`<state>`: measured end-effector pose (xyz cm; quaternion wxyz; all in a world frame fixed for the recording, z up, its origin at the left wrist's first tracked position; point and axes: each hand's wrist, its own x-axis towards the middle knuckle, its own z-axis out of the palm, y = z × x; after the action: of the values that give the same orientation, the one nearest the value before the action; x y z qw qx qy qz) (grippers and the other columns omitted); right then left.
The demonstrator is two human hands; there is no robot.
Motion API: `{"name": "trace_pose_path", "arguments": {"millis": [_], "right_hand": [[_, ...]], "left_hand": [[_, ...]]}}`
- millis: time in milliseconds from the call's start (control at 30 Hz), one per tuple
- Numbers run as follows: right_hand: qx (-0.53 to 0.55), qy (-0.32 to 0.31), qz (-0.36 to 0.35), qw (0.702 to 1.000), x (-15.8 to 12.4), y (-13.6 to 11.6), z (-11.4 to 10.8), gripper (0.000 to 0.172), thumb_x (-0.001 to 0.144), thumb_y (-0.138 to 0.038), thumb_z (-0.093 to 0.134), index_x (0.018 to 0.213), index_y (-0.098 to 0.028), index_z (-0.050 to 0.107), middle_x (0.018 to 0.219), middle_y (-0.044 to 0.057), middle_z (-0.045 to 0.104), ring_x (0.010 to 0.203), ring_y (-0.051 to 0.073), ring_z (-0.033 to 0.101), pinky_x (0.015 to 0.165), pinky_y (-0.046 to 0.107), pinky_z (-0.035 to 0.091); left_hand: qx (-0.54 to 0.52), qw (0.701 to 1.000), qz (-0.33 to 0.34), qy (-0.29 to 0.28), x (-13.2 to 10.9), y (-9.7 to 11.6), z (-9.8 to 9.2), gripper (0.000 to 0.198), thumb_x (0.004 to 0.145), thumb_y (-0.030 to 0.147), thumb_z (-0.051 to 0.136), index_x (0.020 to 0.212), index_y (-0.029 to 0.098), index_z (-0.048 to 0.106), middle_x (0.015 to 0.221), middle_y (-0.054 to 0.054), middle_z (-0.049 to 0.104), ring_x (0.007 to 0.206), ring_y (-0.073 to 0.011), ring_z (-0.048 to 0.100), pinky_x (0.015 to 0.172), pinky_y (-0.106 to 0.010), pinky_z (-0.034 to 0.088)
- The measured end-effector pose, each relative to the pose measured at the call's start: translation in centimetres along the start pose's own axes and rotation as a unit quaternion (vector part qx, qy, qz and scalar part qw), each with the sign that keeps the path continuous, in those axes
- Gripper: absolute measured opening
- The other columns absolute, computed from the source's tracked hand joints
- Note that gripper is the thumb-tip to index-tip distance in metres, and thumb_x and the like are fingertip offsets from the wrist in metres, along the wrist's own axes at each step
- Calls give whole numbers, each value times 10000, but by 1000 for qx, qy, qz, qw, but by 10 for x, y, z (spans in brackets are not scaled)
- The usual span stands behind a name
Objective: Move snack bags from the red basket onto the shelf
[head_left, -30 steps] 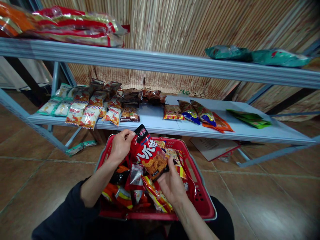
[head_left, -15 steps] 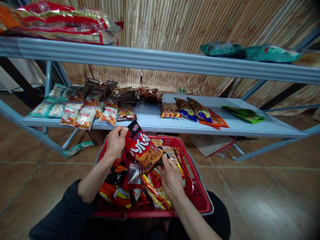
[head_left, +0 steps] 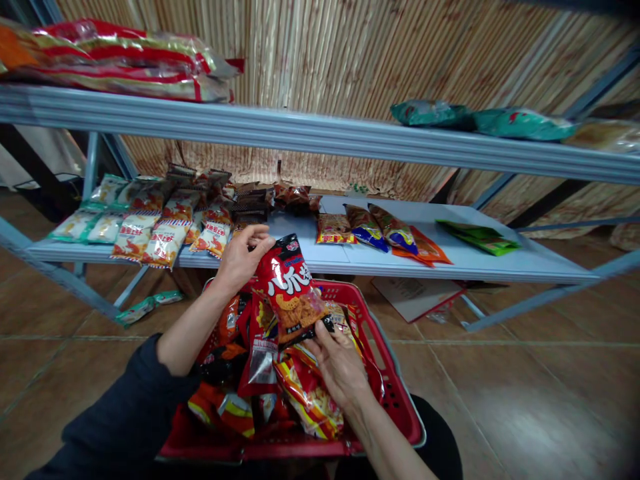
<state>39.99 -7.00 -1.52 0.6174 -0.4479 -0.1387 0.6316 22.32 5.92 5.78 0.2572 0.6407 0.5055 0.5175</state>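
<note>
A red and black snack bag (head_left: pixel 293 290) with white lettering is held tilted above the red shopping basket (head_left: pixel 395 373). My right hand (head_left: pixel 337 363) grips its lower right corner, thumb on the front. Beside the bag's upper left edge is my left hand (head_left: pixel 245 257), thumb and fingers apart, the thumb tip at or against the edge. Beneath, the basket holds several packets, among them a yellow and red bag (head_left: pixel 307 393), a dark red packet with a clear window (head_left: pixel 263 363) and an orange and black packet (head_left: pixel 223 407).
Beyond the basket runs a lower shelf (head_left: pixel 350 263) with white shrimp-snack bags (head_left: pixel 167 240), blue-brown bags (head_left: pixel 393 230) and a green packet (head_left: pixel 480 237). An upper shelf (head_left: pixel 310 127) crosses above. Teal packets (head_left: pixel 150 307) lie on the floor at left; a flat carton (head_left: pixel 417 297) sits below the shelf.
The snack bag has turned more upright and shifted slightly right. My left thumb and fingers have loosened from its upper corner. My right hand keeps its grip. The view has tilted slightly.
</note>
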Motion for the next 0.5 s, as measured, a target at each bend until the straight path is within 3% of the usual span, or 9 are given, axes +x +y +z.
{"name": "trace_pose_path", "arguments": {"millis": [100,133,233,267,367,500], "right_hand": [[58,50,-9,997,4,-2,5,378,429,-258,874,726,-174,656,742,-27,709,661,99,649,637,198,566],[74,59,-14,995,6,-2,7,393,417,-249,878,730,-181,649,739,-35,706,657,94,649,637,192,567],[100,70,-26,992,9,-2,12,415,423,-244,877,761,-188,643,756,-39,705,684,92,655,657,185,572],[102,73,-26,992,9,-1,12,413,430,-243,875,769,-188,645,761,-36,705,697,94,658,661,182,572],[90,60,-19,994,7,-2,9,366,471,-215,862,773,-192,656,809,-20,709,775,114,667,702,191,573],[24,11,-12,1000,1,-15,-3,300,562,-211,822,827,-198,681,929,24,707,869,168,666,787,270,568]], "left_hand": [[-82,990,-80,84,-17,6,6,382,773,470,549,1025,184,560,1076,-78,607,932,-179,587,720,-281,490],[-121,981,-141,64,-30,7,10,386,779,496,526,1000,182,560,1025,-79,619,901,-188,597,651,-275,501],[-228,930,-273,-96,-77,10,29,418,737,533,564,918,157,579,886,-84,649,804,-204,628,564,-273,513],[-270,912,-286,-115,-90,10,36,449,690,526,620,940,157,569,887,-84,654,803,-211,634,570,-286,525],[-328,897,-286,-75,-113,10,51,493,616,502,696,940,153,567,908,-94,666,803,-211,643,607,-294,536],[-364,879,-298,-76,-114,9,52,494,589,456,735,962,160,603,909,-90,678,790,-194,646,679,-293,528]]}}
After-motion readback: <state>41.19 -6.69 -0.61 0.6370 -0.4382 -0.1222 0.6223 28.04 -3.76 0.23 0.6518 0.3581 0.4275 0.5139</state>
